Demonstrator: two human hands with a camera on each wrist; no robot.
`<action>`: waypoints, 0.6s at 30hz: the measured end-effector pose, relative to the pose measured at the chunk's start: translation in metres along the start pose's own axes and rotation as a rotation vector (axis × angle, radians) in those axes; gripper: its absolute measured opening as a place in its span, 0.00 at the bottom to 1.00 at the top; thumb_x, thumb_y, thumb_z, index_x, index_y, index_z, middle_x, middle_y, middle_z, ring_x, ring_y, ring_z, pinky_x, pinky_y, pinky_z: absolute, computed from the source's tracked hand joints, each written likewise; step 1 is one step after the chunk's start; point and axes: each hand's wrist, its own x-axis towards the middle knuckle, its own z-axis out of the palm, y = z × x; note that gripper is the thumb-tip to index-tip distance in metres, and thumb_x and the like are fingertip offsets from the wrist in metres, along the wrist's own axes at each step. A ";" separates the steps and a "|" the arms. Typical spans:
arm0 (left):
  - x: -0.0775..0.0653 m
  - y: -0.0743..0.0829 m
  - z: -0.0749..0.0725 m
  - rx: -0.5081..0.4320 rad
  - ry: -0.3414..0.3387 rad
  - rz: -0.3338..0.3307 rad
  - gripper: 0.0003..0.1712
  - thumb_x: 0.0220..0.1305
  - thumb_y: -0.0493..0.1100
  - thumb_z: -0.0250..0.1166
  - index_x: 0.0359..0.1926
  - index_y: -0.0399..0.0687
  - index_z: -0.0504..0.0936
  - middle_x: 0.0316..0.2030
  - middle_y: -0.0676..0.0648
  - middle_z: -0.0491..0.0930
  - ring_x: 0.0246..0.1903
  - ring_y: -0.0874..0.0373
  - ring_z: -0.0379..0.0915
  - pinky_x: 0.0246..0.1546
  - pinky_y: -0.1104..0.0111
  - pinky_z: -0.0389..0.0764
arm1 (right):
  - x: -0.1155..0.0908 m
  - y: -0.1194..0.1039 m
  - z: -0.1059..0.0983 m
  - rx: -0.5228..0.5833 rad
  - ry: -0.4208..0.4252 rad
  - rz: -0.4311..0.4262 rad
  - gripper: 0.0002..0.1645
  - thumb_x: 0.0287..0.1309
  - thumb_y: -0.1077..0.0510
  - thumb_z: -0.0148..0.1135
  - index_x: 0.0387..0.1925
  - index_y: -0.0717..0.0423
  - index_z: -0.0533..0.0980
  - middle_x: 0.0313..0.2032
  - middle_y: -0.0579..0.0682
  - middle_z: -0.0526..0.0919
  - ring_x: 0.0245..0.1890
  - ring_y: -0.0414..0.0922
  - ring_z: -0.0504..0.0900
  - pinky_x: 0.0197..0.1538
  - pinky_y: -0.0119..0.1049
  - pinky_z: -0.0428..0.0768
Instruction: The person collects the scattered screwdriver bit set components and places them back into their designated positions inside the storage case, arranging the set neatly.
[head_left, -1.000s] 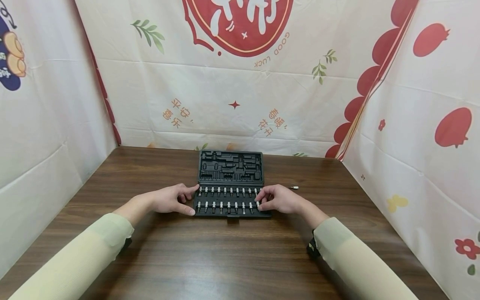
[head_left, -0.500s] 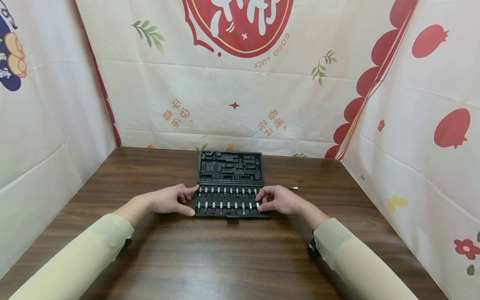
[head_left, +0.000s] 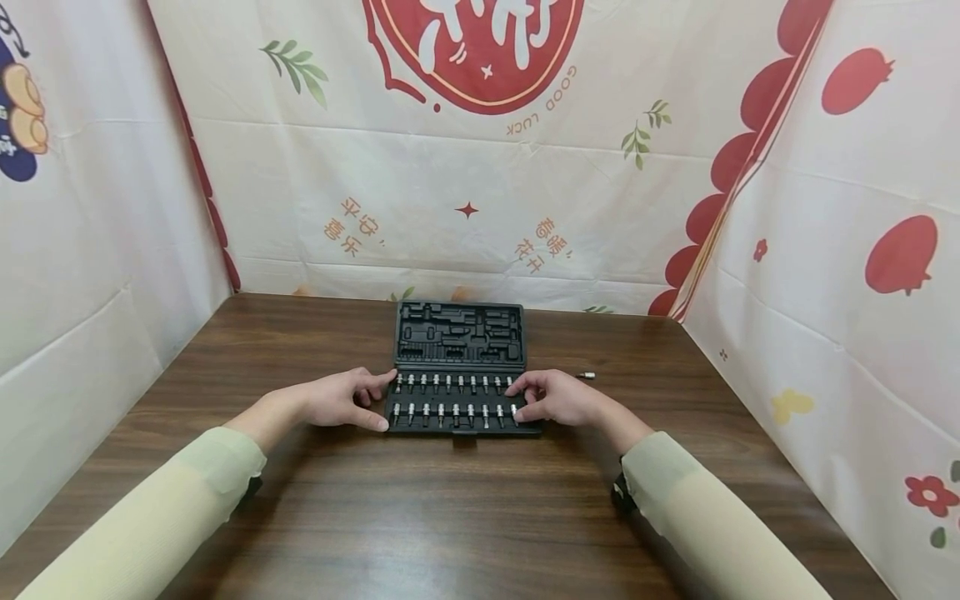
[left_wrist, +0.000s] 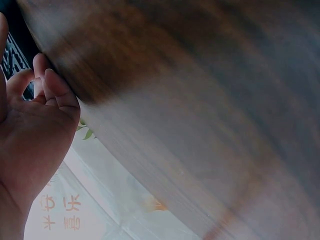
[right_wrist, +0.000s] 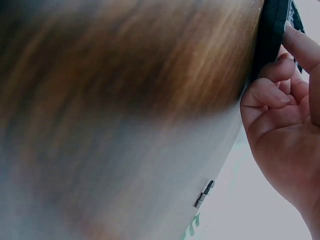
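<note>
A black socket case (head_left: 450,397) lies unfolded on the table, with two rows of silver bit sockets (head_left: 456,412) in its near half. At its left end my left hand (head_left: 341,398) rests on the edge, thumb at the near corner and index finger by the hinge. My right hand (head_left: 562,398) is at the right end. Its thumb touches the last bit socket (head_left: 514,410) of the near row, and the index fingertip lies apart from the thumb, by the far row. In both wrist views, the other fingers (left_wrist: 57,85) are loosely bent.
A loose bit socket (head_left: 588,376) lies on the wooden table (head_left: 465,517) right of the case, also visible in the right wrist view. The case's upright lid (head_left: 461,333) has moulded recesses. Printed cloth (head_left: 420,167) hangs behind and at both sides.
My right index fingertip has shifted very slightly left. Both hands otherwise keep their places at the case, and the whole view has drifted a little.
</note>
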 end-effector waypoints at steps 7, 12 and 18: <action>0.001 0.000 0.000 -0.008 -0.004 0.002 0.59 0.70 0.61 0.76 0.89 0.47 0.54 0.61 0.43 0.76 0.60 0.51 0.75 0.65 0.51 0.74 | 0.003 0.002 -0.001 -0.001 -0.012 0.015 0.22 0.67 0.52 0.79 0.60 0.46 0.84 0.32 0.45 0.75 0.29 0.43 0.70 0.39 0.38 0.71; 0.000 0.001 0.000 -0.005 -0.005 -0.001 0.59 0.70 0.61 0.76 0.89 0.48 0.54 0.62 0.43 0.76 0.61 0.50 0.75 0.65 0.50 0.74 | 0.005 0.003 -0.002 -0.005 -0.016 0.014 0.21 0.66 0.52 0.79 0.59 0.45 0.84 0.31 0.45 0.74 0.29 0.43 0.70 0.39 0.38 0.71; 0.000 0.000 0.000 -0.009 -0.004 0.001 0.59 0.70 0.60 0.77 0.89 0.47 0.55 0.61 0.42 0.76 0.60 0.50 0.76 0.65 0.50 0.74 | 0.008 0.003 -0.003 -0.011 -0.030 0.004 0.22 0.66 0.53 0.79 0.59 0.49 0.84 0.30 0.44 0.73 0.29 0.42 0.69 0.39 0.37 0.70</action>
